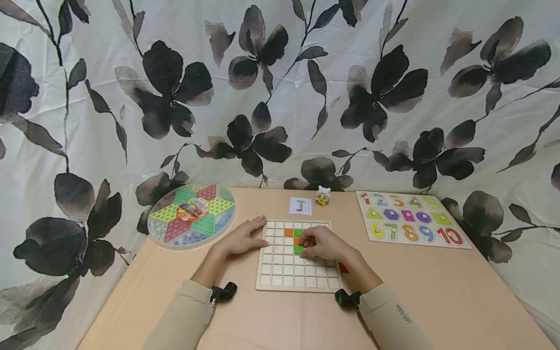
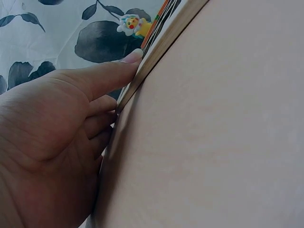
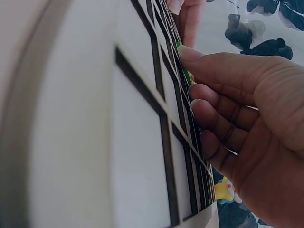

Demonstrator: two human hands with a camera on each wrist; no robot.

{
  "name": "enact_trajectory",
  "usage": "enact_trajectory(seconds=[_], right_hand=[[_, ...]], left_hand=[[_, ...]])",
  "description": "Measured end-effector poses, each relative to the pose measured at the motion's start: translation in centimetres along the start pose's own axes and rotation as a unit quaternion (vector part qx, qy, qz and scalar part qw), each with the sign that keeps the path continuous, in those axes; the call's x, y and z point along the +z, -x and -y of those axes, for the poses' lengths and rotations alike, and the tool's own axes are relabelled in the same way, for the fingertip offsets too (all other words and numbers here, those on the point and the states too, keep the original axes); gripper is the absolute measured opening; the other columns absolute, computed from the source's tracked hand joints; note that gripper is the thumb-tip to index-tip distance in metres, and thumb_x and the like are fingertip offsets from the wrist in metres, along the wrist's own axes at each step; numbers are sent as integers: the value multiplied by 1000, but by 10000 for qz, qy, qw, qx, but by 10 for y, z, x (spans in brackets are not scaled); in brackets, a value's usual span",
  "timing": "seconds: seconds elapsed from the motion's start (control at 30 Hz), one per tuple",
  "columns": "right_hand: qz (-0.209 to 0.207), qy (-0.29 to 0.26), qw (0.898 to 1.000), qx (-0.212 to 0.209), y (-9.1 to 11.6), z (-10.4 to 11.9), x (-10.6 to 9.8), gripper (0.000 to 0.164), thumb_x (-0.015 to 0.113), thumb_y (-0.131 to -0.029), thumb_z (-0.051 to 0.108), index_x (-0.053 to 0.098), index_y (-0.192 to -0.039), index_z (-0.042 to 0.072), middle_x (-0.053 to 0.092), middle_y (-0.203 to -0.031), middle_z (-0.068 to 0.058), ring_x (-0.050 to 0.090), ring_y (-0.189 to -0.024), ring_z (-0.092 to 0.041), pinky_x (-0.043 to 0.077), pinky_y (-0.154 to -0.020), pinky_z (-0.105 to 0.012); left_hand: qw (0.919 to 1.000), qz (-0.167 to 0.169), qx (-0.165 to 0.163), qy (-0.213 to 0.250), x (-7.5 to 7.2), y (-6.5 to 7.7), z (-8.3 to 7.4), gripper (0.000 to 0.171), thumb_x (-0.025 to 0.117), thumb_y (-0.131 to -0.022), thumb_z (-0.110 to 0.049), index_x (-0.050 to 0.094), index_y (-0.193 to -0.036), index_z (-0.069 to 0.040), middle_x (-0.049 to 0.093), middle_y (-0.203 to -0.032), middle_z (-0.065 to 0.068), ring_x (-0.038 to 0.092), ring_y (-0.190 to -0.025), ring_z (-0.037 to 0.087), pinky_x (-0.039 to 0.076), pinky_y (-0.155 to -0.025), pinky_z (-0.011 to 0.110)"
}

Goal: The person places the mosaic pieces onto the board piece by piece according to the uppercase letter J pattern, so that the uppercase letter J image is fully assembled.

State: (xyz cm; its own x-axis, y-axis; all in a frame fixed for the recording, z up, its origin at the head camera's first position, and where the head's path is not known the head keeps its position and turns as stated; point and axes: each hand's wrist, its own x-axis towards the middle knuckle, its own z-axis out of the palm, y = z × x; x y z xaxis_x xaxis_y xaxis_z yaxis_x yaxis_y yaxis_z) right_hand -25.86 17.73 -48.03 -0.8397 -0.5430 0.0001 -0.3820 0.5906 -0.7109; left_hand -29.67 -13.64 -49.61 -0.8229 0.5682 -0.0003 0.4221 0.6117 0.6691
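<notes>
The white-celled grid board (image 1: 297, 281) lies on the table, with a few orange and green square tiles in its upper middle. My left hand (image 1: 242, 236) rests at the board's left edge, fingers extended and the thumb tip on the frame. In the left wrist view, the thumb (image 2: 111, 73) touches the wooden rim (image 2: 159, 54). My right hand (image 1: 325, 244) is over the board, thumb and curled index finger at either side of a green tile (image 1: 298, 249). An orange tile (image 1: 288, 232) sits up and left of it. In the right wrist view, the other fingertips (image 3: 206, 111) are close against the grid.
Behind the board lie a pattern card (image 1: 301, 206) and a small yellow-and-white figurine (image 1: 323, 195). A round star-patterned game board (image 1: 192, 218) is at left, a number puzzle board (image 1: 411, 218) at right. A red piece (image 1: 343, 268) shows beneath my right wrist.
</notes>
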Motion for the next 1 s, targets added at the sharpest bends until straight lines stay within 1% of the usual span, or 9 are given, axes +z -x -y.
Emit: enact_trajectory(seconds=[0.13, 0.27, 0.4, 0.5, 0.73, 0.87, 1.0], right_hand=[[-3, -91, 10000, -1, 0, 0, -1, 21, 87, -86, 19, 73, -101, 15, 65, -87, 3, 59, -84, -17, 52, -68, -22], [-33, -251, 9996, -90, 1, 2, -3, 21, 87, -86, 20, 74, -102, 16, 67, -88, 4, 59, -85, -18, 53, -70, -24], [-148, -364, 9991, -176, 3, 7, -6, 21, 85, -88, 19, 75, -106, 14, 67, -89, 2, 59, -85, -20, 53, -69, -24], [-276, -424, 9986, -136, 7, 9, -9, 24, 85, -89, 20, 75, -109, 12, 67, -90, 2, 59, -85, -20, 51, -69, -24], [-529, -206, 9982, -166, 24, 10, -20, 26, 82, -91, 21, 75, -114, 10, 67, -94, 3, 58, -85, -20, 50, -69, -25], [-592, -107, 9982, -68, 35, 8, -28, 28, 81, -93, 22, 74, -117, 10, 66, -95, 3, 57, -87, -21, 49, -71, -24], [-638, -111, 9979, 3, 44, 7, -37, 31, 81, -92, 20, 73, -119, 9, 67, -96, 2, 59, -89, -22, 51, -72, -24]], left_hand=[[10000, -6, 17, -26, 0, 0, 0, 84, 74, -96, -39, 35, -161, -1, 25, -172, 15, 17, -162, 32, 4, -134, 51], [10000, 2, 18, -58, -1, 0, 0, 84, 73, -97, -39, 35, -161, -1, 24, -172, 15, 16, -162, 32, 4, -134, 51], [10000, 35, -14, -77, -1, 1, -1, 85, 73, -97, -40, 34, -162, -2, 24, -172, 14, 16, -162, 32, 5, -134, 51], [10000, 29, -18, -49, -2, 1, -1, 85, 73, -97, -40, 34, -161, -1, 24, -172, 15, 17, -162, 33, 5, -134, 53], [10000, 41, 22, -84, -2, 0, -2, 85, 73, -96, -39, 34, -161, -1, 24, -172, 15, 17, -162, 31, 4, -134, 51], [10000, 32, 11, -74, -1, -1, -2, 85, 73, -96, -39, 34, -161, 0, 24, -172, 15, 17, -162, 31, 4, -134, 51], [9999, 32, -27, -91, 0, -1, -2, 84, 74, -96, -39, 35, -161, -1, 24, -172, 15, 17, -162, 31, 4, -134, 50]])
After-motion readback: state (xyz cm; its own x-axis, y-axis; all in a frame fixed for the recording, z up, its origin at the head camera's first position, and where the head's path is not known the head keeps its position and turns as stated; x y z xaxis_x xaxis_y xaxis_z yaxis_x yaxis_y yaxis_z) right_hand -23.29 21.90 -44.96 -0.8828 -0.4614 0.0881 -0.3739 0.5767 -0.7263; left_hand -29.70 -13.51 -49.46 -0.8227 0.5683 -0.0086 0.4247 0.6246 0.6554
